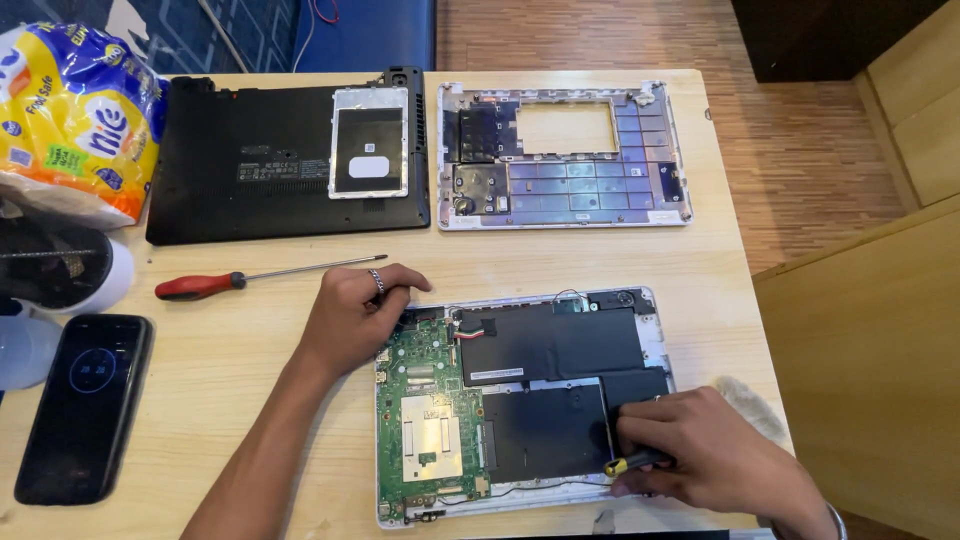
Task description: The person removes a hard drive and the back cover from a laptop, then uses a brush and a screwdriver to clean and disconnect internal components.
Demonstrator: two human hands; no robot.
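Note:
An opened laptop base [655,330] lies in front of me, showing a green circuit board [425,420] and a black battery [550,345]. My left hand [355,310], a ring on one finger, rests curled on the base's top left corner. My right hand [705,455] grips a small screwdriver with a black and yellow handle [632,463] at the lower right of the battery. Its tip is hidden.
A red-handled screwdriver [200,286] lies left of my left hand. Behind are a black laptop bottom cover [250,165] and a silvery keyboard frame [565,155]. A black phone [85,405], a white container [60,270] and a colourful packet [75,110] sit at left.

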